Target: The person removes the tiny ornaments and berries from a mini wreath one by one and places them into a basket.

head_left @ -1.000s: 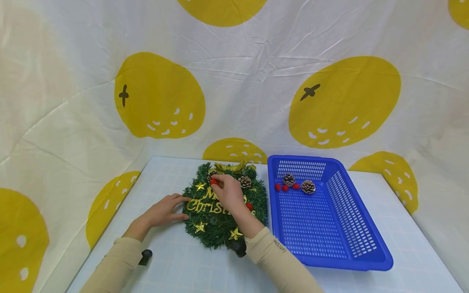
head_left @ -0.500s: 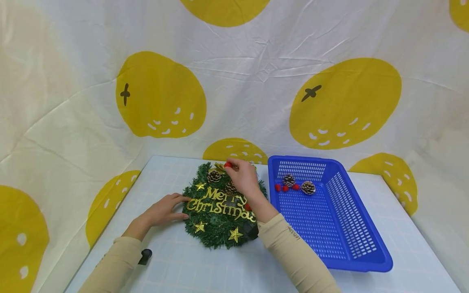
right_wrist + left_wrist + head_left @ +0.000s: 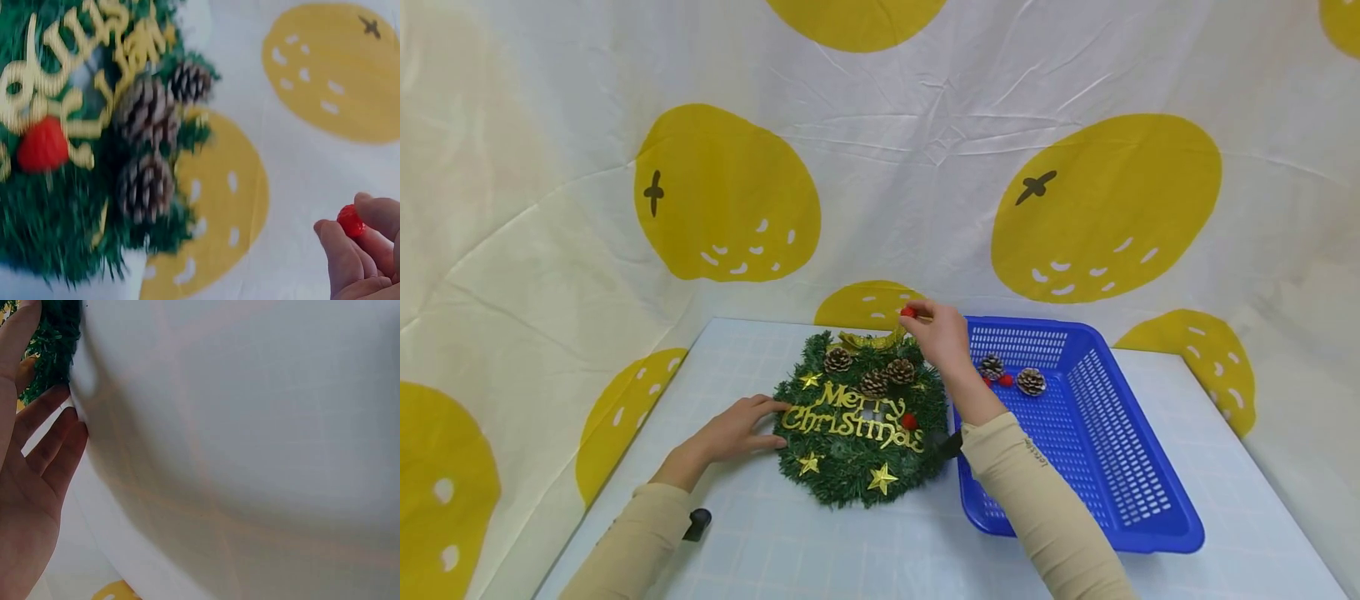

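A green Christmas wreath lies on the table, with gold "Merry Christmas" lettering, gold stars, a gold ribbon and three pine cones near its top. One red berry sits at its right side by the lettering. My left hand rests against the wreath's left edge, fingers extended; the left wrist view has its fingertips right at the green tinsel. Beyond the wreath's upper right, my right hand pinches a small red berry between thumb and fingers, raised above the table.
To the right of the wreath stands a blue perforated basket, holding pine cones and red berries; my right forearm crosses its left rim. White cloth printed with yellow fruit hangs behind and beside the table.
My right hand, pinching the red berry, has moved from over the wreath's top to the right and away, near the basket's back left corner. The left hand stays at the wreath's edge.
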A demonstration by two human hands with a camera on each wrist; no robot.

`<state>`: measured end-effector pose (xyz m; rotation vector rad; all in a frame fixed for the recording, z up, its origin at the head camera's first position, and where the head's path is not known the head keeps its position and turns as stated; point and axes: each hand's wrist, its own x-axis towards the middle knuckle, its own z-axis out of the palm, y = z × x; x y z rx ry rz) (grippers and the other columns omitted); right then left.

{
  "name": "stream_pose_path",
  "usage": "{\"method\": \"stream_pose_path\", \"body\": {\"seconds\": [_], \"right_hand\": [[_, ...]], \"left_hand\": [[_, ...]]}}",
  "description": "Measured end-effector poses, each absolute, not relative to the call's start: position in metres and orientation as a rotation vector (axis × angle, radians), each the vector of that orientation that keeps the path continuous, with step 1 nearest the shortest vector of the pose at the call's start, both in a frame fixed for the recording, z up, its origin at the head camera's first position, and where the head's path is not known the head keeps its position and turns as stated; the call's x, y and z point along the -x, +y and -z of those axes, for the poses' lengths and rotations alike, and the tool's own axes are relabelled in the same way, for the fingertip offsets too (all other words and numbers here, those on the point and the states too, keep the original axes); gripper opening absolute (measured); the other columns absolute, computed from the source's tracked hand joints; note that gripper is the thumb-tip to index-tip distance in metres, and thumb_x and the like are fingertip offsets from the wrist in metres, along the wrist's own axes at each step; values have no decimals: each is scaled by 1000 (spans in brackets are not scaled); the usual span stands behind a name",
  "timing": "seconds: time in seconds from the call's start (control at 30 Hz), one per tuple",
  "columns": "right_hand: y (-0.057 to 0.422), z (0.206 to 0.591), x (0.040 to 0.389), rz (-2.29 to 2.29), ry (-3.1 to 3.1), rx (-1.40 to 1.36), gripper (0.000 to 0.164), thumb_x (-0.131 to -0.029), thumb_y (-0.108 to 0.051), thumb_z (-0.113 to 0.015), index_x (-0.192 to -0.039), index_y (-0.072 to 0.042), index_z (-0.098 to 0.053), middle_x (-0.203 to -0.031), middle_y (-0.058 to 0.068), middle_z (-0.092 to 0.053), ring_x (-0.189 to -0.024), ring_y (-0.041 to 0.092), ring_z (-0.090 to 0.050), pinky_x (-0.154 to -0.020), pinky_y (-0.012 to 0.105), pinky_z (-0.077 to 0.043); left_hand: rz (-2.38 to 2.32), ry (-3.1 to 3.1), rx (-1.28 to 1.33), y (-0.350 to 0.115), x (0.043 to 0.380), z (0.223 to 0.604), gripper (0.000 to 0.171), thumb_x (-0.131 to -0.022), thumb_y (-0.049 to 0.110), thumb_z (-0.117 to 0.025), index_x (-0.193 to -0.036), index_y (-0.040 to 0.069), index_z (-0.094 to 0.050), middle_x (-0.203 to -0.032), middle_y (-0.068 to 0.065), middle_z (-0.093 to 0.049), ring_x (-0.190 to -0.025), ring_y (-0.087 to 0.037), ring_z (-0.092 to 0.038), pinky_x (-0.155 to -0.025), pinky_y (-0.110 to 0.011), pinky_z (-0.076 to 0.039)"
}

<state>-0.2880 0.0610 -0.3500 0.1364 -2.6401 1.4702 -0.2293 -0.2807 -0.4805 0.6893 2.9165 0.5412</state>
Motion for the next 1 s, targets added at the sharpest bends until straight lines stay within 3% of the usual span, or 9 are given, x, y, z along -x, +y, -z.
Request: {"method": "stream_pose_path", "body": {"seconds": [0.53,1.0], "right_hand": [[128,370,312,-1341,-2634,88,40,-86,-33,-64,-120,-13,-59,-113,8,-62,-102,27,-56,-83,41,-48],[152,396,318,-1193,-2787,20,41,-91,-25,-58,-127,-6,-55,-121,17,-59,-110,33,-54,-91,46,-44]], "left_hand": [[-537,2898,-665,-279,230,480,65,-80,57,-60,-133,22,-48,-131,-9,-48,-120,-32,-45,-97,-52,-39],[-544,2895,-659,-280,229,478,64,-80,55,-61,-133,22,-49,-130,-10,-49,-120,-33,-45,-97,-53,-38]]}}
